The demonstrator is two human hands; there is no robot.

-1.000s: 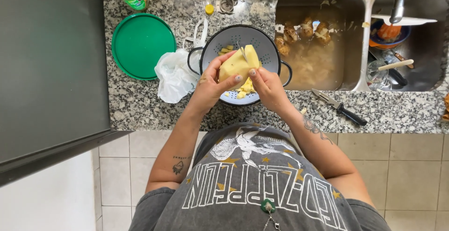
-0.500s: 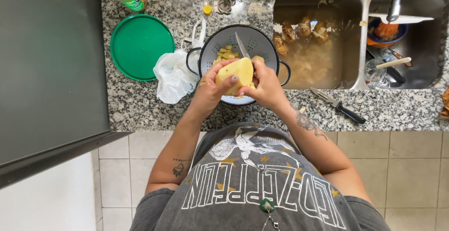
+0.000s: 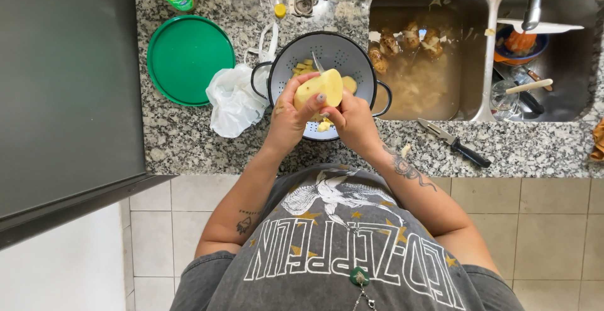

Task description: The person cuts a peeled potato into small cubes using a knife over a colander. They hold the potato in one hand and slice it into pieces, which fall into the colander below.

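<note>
Right now my left hand (image 3: 290, 113) is wrapped around a peeled potato (image 3: 319, 88), held over the colander (image 3: 333, 56) just beyond my knuckles. My right hand (image 3: 353, 121) is closed on a knife (image 3: 317, 65); short, shallow cuts away from my thumb seem safest.

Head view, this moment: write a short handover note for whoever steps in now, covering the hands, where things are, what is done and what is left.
Left hand: grips the peeled yellow potato over the colander.
Right hand: beside the potato, holding a knife whose blade shows above it.
Things: cut potato pieces lie in the colander; a second knife lies on the granite counter; unpeeled potatoes sit in the left sink basin.
Done: this potato peeled, some pieces cut.
Left: the rest of this potato; the potatoes in the sink.
</note>
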